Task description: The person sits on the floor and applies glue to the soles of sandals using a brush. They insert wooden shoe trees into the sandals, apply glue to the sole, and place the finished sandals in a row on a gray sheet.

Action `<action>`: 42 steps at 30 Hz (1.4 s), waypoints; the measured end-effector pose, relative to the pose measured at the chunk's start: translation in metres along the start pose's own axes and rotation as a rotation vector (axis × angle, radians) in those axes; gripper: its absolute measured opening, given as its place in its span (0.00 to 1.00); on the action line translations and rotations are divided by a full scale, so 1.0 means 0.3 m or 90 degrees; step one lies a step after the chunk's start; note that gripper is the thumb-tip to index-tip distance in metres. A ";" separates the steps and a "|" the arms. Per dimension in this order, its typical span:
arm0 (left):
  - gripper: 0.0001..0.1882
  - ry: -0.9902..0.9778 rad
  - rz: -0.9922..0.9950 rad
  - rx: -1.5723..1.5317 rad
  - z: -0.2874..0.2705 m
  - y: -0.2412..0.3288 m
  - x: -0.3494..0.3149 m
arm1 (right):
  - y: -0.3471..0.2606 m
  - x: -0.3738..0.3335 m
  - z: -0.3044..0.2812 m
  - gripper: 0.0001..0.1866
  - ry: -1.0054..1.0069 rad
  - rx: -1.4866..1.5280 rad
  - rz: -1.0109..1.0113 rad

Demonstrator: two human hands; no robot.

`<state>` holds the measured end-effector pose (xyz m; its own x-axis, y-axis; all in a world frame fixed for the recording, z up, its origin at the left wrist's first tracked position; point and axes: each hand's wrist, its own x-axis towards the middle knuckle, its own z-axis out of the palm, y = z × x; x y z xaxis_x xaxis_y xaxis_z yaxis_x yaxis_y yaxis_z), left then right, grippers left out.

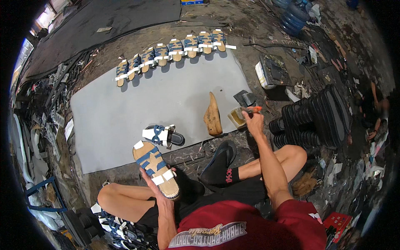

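Note:
My left hand [155, 183] is wrapped round the side of a sandal [152, 166] with a tan insole, blue straps and white tape pieces, held tilted over my lap. My right hand [254, 123] is closed round a brush with an orange handle [255, 109]. Its lower end reaches to a small square tub [237, 117] holding something yellowish; the tip is hard to make out. Beside the tub a wooden shoe last [213, 116] lies on the grey mat [112, 112]. Just beyond the held sandal rests another sandal [163, 136], with blue and white straps and a dark sole.
Several finished-looking sandals [176, 50] line the mat's far edge. Stacked black soles [312, 116] sit at right, near a dark box [273, 71]. A blue water jug [293, 18] stands far right. More sandal uppers [118, 227] are piled by my left knee. Scraps litter the ground.

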<state>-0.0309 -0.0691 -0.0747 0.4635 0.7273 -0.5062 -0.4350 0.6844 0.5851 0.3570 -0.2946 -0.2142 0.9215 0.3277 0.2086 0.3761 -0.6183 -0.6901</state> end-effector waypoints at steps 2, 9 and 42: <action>0.37 -0.002 -0.007 0.014 0.023 0.001 -0.003 | 0.011 -0.020 0.017 0.16 -0.037 -0.066 -0.037; 0.40 0.062 -0.057 -0.029 0.114 0.017 -0.053 | -0.029 -0.025 0.070 0.15 -0.050 -0.076 -0.102; 0.38 -0.340 0.001 0.213 0.168 -0.015 -0.043 | -1.113 -0.249 -0.359 0.17 -0.185 0.285 -0.116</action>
<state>0.0039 -0.0842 -0.0390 0.8218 0.5440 -0.1697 -0.2116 0.5678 0.7955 0.1729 -0.1897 0.0753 0.7569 0.6232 0.1968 0.3911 -0.1906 -0.9004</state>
